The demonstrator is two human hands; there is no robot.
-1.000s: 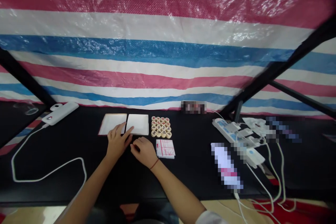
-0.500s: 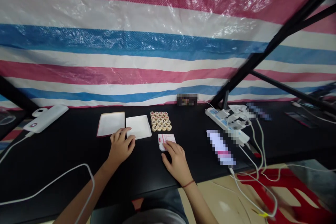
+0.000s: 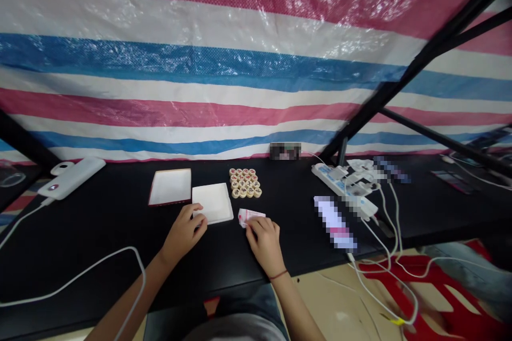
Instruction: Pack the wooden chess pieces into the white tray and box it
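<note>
My left hand [image 3: 184, 233] rests on the black table [image 3: 100, 234], its fingers curled at the near left corner of a shallow white tray [image 3: 212, 202]. A second white tray with a red rim [image 3: 170, 187] lies just left of it. My right hand [image 3: 264, 240] covers the near part of a folded white paper with red print [image 3: 248, 216], fingers pinched on it. Behind the paper stands a block of round wooden chess pieces [image 3: 245, 182] with red and black marks.
A white power bank [image 3: 74, 177] with a white cable [image 3: 80, 276] lies at the left. A power strip [image 3: 344, 185] with plugs and cables sits at the right, next to a blurred object. A striped tarp hangs behind. Black frame bars cross at the right.
My right hand moved right from beside my left hand onto the folded paper and has drawn it nearer. The right tray has shifted nearer under my left hand. The view swung right.
</note>
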